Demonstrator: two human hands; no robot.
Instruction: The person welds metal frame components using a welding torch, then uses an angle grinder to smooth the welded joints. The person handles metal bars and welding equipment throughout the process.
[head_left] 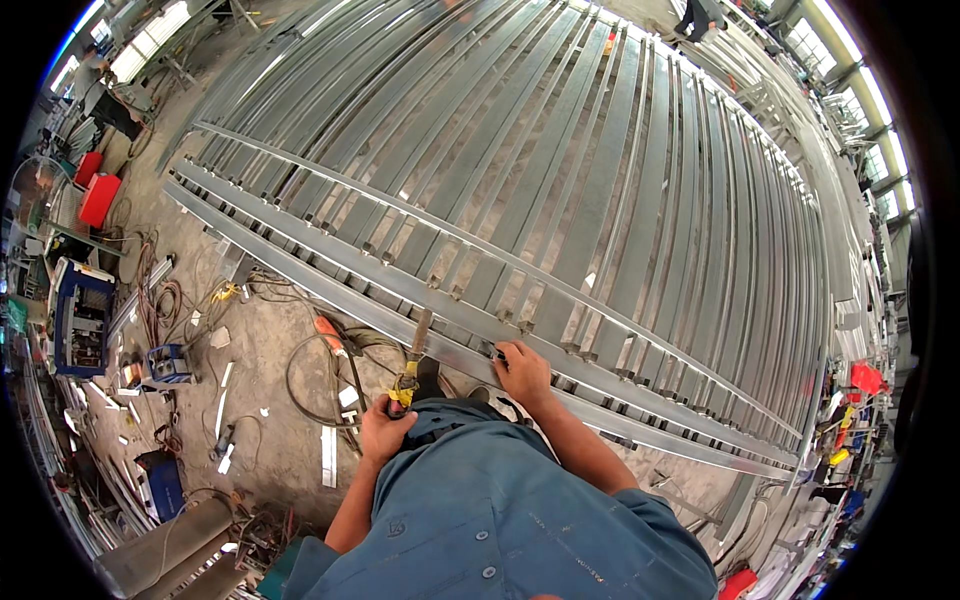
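Note:
My left hand (380, 432) is closed on a hand tool (404, 386) with a yellow-and-dark grip, low in front of my body. From it a flat brownish blade points up toward the near edge of a large metal frame (440, 298); whether its tip touches cannot be told. My right hand (522, 372) rests at the frame's near rail, its fingers curled around a small black piece (497, 352), mostly hidden. Grey metal slats (480, 190) run away from me across the frame, and several short tube ends stick out along the near rails.
Hoses and cables (330, 365) lie on the floor at left, beside an orange tool (328, 335). Further left stand a blue machine (82, 318) and red boxes (98, 200). A gas cylinder (165, 550) lies at lower left. Another person (105, 95) stands at far left, and one at the far right.

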